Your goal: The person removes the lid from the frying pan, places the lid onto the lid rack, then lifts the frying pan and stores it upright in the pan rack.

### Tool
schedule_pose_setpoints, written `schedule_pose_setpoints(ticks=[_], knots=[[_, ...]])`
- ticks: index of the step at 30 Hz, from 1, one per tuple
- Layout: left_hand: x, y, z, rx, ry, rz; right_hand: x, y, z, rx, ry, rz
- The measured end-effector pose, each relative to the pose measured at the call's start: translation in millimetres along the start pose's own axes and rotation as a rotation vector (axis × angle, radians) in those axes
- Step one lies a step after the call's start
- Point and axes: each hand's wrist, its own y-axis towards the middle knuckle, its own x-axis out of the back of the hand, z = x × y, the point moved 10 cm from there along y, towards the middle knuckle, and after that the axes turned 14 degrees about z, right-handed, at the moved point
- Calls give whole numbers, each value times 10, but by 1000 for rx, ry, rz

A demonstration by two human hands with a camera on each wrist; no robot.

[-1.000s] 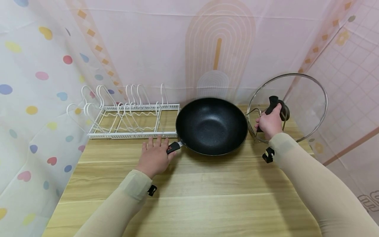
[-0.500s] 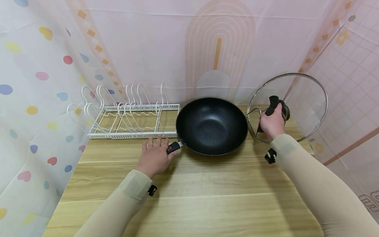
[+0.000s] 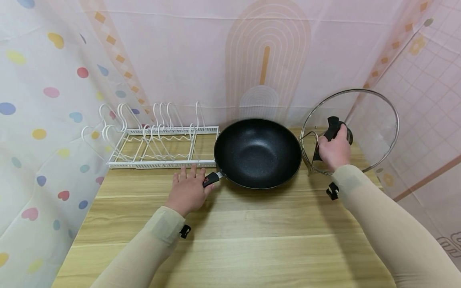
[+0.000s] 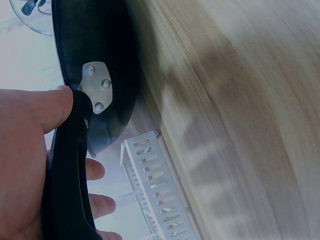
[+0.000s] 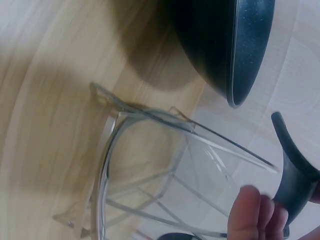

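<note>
A black wok (image 3: 257, 154) stands level at the back of the table, its handle (image 3: 211, 179) slanting front-left. My left hand (image 3: 188, 191) rests over the handle with fingers spread; in the left wrist view the thumb (image 4: 54, 104) lies along it and fingertips show past its far side. Leaning on a wire stand (image 5: 145, 117) at the right is a glass lid (image 3: 374, 132) with a steel rim and a black arched handle (image 3: 329, 130). My right hand (image 3: 335, 149) is right at this handle, with its fingers (image 5: 246, 210) overlapping the lower part in the right wrist view.
A white wire rack (image 3: 162, 164) with several upright loops stands left of the wok, close against it. Patterned cloth (image 3: 180, 52) hangs behind and at both sides. Bare wooden table (image 3: 252, 240) lies in front.
My right hand has shifted slightly right along the lid handle, and its fingertips no longer show on the left side. The lid, wok and left hand have stayed put.
</note>
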Motion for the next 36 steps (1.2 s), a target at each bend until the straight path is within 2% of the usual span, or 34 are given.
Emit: schedule_pose_setpoints(ticks=[8,12,18,24,33,36], knots=[[-2,-4,1,0,1,-1,102,-66,77,41,-61,-124],[-6,-9,-1,2,-1,7,122,-138,195,107,-100,-179],[-10,-5,2,5,1,12,72,-244,400,236,-154,-217],[4,-10,-3,4,2,7,-54,-329,586,391,-206,-199],[7,-5,-14,3,5,8,-307,-426,782,587,-341,-130],[8,-6,-18,1,2,6,-378,-452,818,628,-367,-113]])
